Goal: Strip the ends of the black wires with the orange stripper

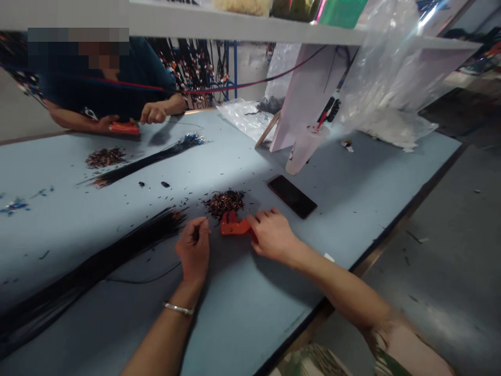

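Observation:
Pinched in my left hand (194, 245) is a thin black wire (144, 281), its tail running left across the table; a short tip shows beyond the fingers. My right hand (274, 235) is closed around the handles of an orange wire stripper (235, 225), its jaws pointing left toward my left fingertips with a small gap between. Just behind the jaws lies a heap of short black and copper-coloured offcuts (225, 202). A thick bundle of black wires (117, 256) stretches along the left, its stripped ends close to my left hand.
A dark phone (292, 196) lies beyond my right hand. A white cup (307, 149) holding tools stands by the shelf support (287, 99). Across the table a co-worker's hands (154, 112) hold an orange tool, near another wire bundle (148, 162). A shelf (235, 26) hangs overhead.

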`<action>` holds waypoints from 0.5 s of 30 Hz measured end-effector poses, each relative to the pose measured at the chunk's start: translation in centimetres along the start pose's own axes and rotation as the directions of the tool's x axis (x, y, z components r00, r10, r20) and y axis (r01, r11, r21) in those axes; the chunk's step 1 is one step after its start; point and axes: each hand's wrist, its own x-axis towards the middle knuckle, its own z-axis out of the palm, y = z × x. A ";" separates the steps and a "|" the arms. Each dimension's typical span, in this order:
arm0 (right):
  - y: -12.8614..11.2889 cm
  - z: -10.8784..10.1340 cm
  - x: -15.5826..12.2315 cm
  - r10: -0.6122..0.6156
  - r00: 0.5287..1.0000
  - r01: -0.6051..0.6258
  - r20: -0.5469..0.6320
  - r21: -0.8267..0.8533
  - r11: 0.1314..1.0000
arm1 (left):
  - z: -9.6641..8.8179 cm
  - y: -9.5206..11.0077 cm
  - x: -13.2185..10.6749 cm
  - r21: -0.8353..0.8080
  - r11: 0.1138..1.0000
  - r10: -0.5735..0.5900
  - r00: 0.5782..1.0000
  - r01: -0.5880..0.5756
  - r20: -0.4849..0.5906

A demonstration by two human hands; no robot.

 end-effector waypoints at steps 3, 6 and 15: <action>1.6 -0.5 0.7 0.069 0.995 -0.066 -0.077 0.044 0.997 | -0.1 0.0 0.0 -0.014 1.000 -0.008 0.999 0.009 0.047; 4.0 -1.2 -0.4 0.176 0.977 -0.174 -0.119 0.027 0.984 | -0.1 -0.1 0.0 0.003 1.000 0.004 0.998 -0.004 0.059; 5.8 -0.3 -1.3 0.165 0.986 -0.163 -0.002 -0.173 0.971 | 0.1 -0.1 0.3 0.143 0.989 -0.041 0.997 0.031 0.067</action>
